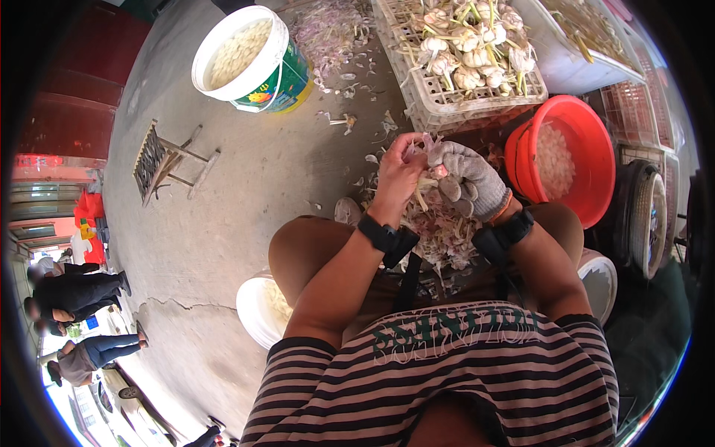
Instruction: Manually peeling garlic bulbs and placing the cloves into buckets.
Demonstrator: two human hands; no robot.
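Observation:
My bare left hand (397,177) and my right hand (472,181), in a grey knit glove, meet in front of my knees. Between them they grip a garlic bulb (425,180) with loose papery skin and a stalk pointing down; the fingers hide much of it. Beneath the hands, a heap of garlic skins (444,237) lies between my legs. Whole garlic bulbs with stalks (469,44) are piled on a white plastic crate (447,103) just beyond the hands. To the right of my gloved hand, a red bucket (597,167) contains peeled garlic cloves (554,159).
A white-rimmed green bucket (290,84) full of peeled cloves stands at the upper left, beside scattered skins (332,33). A folding stool (170,162) is on the concrete at left. White buckets (251,313) flank my legs. Several people (72,296) are at far left.

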